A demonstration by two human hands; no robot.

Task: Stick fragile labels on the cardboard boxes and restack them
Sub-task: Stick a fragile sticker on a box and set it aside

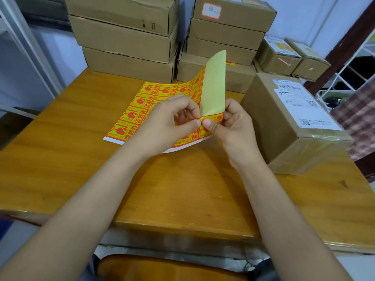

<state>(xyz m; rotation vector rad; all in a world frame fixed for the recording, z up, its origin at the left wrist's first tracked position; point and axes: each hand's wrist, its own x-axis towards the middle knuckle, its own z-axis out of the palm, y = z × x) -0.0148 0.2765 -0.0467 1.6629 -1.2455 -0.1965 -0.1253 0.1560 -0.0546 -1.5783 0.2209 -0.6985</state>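
Peeling a fragile label off the sheet, both grips pinched at one spot.

Left hand (162,126) and right hand (233,126) each pinch the near-right edge of the fragile label sheet (142,110), thumbs almost touching. The sheet's right part is folded up beyond the grip, yellow backing (215,84) facing the camera; the rest lies flat on the counter (182,189), running left and away from the grip. The label corner (211,118) sits right at the pinch, long axis left-right. Taped cardboard box (288,126) stands just right of the right hand, so that hand is nearer for sticking. Stacked boxes (125,41) lie beyond.
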